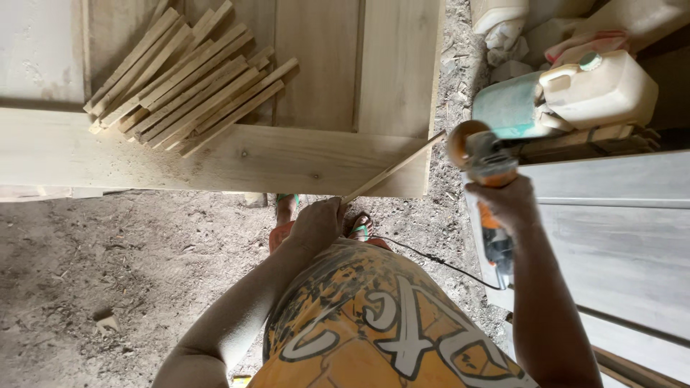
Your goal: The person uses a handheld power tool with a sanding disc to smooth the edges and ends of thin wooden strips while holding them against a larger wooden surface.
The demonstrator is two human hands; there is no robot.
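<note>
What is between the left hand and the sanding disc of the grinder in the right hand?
A thin wooden strip spans it in the head view, running from the left hand up to the grinder, above the wooden panel.

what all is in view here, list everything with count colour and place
thin wooden strip: one, pale wood, held in the left hand, slanting up toward the grinder disc
angle grinder: one, orange and grey, in the right hand, right of centre
power cord: one, black, trailing from the grinder
stack of wooden slats: many, pale wood, upper left on the panel
wooden panel: one, light brown, across the top
plastic jerrycan: one, cream with green cap, upper right
grey boards: several, right side
dirt floor: brown-grey, lower left
sandalled feet: two, centre
left hand: one, centre
right hand: one, right
</note>
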